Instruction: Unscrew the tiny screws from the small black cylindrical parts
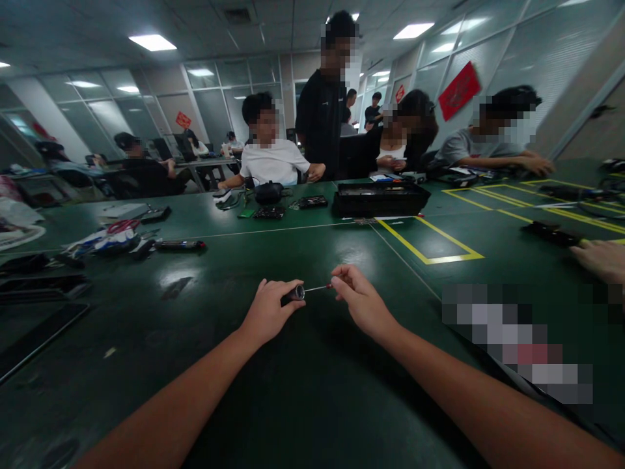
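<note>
Near the middle of the view, my left hand [271, 308] is closed around a dark cylindrical object [293, 295], whose round, open-looking end faces right. My right hand [360, 301] pinches a thin screwdriver-like tool [318, 288] by its red end. The tool's metal shaft lies level and points left, toward the cylinder's end. Its tip reaches the rim, but whether it touches is too small to tell. Both hands are just above the dark green table [293, 404].
A black open box [381, 200] stands at the table's far side, near small circuit boards [269, 212]. Cables and tools [110, 238] lie at the left, beside a black pen-like object [180, 245]. Another person's hand [600, 257] rests at the right edge. Several people sit beyond.
</note>
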